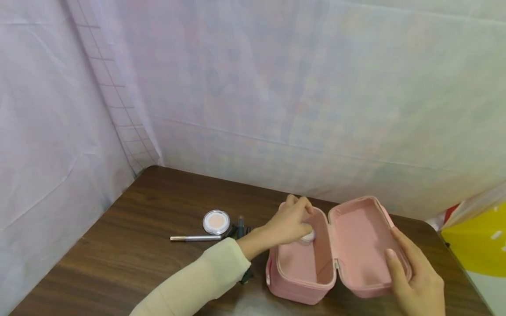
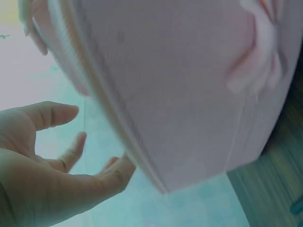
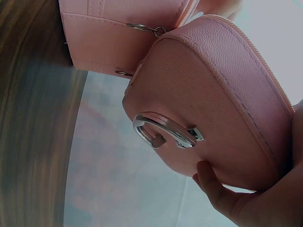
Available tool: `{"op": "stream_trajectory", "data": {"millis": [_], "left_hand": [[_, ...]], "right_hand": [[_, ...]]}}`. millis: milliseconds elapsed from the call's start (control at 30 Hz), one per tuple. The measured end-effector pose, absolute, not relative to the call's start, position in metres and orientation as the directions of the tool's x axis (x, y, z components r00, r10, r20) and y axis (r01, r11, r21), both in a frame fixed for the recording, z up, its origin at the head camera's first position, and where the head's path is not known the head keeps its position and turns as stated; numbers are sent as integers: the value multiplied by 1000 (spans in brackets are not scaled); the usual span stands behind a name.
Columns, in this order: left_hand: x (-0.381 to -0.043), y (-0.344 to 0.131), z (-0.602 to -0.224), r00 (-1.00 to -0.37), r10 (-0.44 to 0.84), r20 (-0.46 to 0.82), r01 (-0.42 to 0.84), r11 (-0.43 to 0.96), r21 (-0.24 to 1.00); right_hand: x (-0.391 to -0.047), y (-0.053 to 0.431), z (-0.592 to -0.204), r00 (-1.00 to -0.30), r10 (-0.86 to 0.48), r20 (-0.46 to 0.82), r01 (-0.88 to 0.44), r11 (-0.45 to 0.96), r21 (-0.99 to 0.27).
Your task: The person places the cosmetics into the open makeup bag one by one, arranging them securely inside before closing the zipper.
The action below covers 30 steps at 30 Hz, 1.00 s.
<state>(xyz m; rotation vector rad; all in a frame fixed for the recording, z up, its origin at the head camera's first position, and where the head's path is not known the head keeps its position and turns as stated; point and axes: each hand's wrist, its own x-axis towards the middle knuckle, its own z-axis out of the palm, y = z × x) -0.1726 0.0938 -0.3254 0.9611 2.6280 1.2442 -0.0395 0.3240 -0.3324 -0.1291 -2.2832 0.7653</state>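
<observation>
A pink zippered cosmetic case (image 1: 300,293) stands on the table with its lid (image 1: 361,245) swung out to the right. My left hand (image 1: 286,221) reaches over the left rim into the body, fingers spread and bent a little. Just under its thumb a small round whitish item (image 1: 307,237) shows inside; the left wrist view shows nothing between the fingers. With my right hand (image 1: 419,274) I grip the lid's right edge, thumb on the inner side. Fingers (image 3: 208,177) press the lid's outside, near a metal-ended handle (image 3: 165,127). A bow (image 2: 260,52) decorates the case's side.
Left of the case lie a round compact (image 1: 216,221), a slim silver pen-like tube (image 1: 197,238) and several dark items (image 1: 240,224), partly hidden by my left forearm. White cloth (image 1: 276,109) hangs behind the table (image 1: 118,245). Something yellow (image 1: 478,245) stands beyond the right edge.
</observation>
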Motion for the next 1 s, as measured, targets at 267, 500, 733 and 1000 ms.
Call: {"op": "stream_trajectory", "data": {"millis": [267,500,733,1000], "left_hand": [[-183,60,-319,-769,577,275,552,384,740],[-193,29,-328,-719,608,337,595,287,751],[-200,-3,-346,-741,575,346,573,272,773],[-205,-35,-360,-766,545,341,572,336,748]], "right_hand": [[-40,325,-331,-742,303,598,-109,826,-554],[-41,325,-331,-752,311,581,-96,820,-564],[-39,325,-332,-749,326,577,-83,817,-570],[-37,323,-330,-747,332,576,-86,811,-579]]}}
